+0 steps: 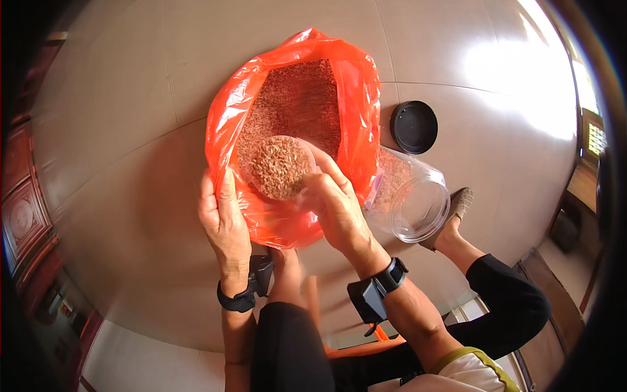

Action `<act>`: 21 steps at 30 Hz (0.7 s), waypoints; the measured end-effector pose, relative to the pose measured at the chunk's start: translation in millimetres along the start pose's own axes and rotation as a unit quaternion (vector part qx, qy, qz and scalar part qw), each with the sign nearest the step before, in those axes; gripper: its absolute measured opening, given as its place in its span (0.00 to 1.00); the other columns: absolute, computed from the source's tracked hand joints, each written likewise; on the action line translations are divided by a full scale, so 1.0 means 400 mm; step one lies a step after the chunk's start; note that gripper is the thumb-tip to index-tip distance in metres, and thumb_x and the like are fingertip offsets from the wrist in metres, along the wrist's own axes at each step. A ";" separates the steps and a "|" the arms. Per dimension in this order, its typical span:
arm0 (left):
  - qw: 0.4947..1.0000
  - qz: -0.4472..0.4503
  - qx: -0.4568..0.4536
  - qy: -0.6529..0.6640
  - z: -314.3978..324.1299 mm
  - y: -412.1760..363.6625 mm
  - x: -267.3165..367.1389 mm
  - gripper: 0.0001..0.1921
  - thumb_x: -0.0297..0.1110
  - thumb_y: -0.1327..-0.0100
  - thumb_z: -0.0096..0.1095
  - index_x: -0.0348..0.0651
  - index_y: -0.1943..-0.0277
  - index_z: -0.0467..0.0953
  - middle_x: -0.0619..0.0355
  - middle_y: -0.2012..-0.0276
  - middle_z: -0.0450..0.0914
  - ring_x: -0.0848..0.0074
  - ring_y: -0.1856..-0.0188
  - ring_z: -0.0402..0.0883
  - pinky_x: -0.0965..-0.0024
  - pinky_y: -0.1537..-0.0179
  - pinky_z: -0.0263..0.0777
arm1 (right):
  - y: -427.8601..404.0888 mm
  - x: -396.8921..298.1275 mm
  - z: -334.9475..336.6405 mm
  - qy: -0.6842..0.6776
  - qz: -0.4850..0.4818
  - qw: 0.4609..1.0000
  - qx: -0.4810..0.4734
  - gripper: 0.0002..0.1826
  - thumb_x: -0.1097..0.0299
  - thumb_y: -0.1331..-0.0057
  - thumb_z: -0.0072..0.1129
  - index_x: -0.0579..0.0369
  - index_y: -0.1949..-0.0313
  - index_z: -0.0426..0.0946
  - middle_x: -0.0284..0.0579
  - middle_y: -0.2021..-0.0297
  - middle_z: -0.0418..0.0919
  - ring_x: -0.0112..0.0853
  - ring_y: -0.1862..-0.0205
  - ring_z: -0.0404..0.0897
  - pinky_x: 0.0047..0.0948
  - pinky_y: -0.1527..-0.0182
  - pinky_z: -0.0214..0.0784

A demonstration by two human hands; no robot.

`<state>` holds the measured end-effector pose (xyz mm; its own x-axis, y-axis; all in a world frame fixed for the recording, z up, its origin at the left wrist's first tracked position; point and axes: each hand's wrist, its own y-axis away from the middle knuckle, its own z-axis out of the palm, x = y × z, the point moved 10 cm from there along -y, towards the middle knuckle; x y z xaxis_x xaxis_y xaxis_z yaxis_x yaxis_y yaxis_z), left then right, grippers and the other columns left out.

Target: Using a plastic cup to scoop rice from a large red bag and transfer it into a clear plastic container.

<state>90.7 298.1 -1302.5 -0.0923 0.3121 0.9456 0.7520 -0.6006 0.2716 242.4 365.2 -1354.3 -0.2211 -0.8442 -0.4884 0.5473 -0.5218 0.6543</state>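
A red plastic bag [360, 122] stands open on the floor, with reddish-brown rice grains [299, 98] inside. My left hand [225, 215] pinches the bag's near left rim. In my right hand [338, 206] is a small clear round cup [281, 168] heaped with the same grains, held over the bag's opening. Right of the bag a clear plastic jar [421, 206], its mouth uncovered, lies tilted or leans with grains in its far part; part of it is hidden behind the bag. A round black lid [414, 127] rests on the floor just beyond the jar.
Large beige tiles [122, 98] make up the floor, with bright glare at the upper right. My foot in a woven shoe [458, 206] is close beside the jar. An orange stool [362, 347] shows beneath me. Carved wooden furniture [24, 210] stands at the far left.
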 end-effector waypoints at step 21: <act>0.997 -0.042 0.057 0.027 0.053 0.033 -0.020 0.15 0.39 0.29 0.50 0.36 0.50 0.74 0.63 0.63 0.75 0.84 0.63 0.71 0.78 0.61 0.68 | 0.484 -0.324 -0.371 0.538 -0.271 0.743 0.291 0.33 0.85 0.48 0.61 0.48 0.42 0.70 0.48 0.41 0.62 0.29 0.55 0.75 0.26 0.57 0.75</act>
<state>115.3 303.2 -1310.3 -0.1911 0.3158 0.9294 0.8094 -0.4849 0.3312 496.6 391.9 -1250.0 0.6632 -0.0682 -0.7454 0.1011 -0.9786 0.1795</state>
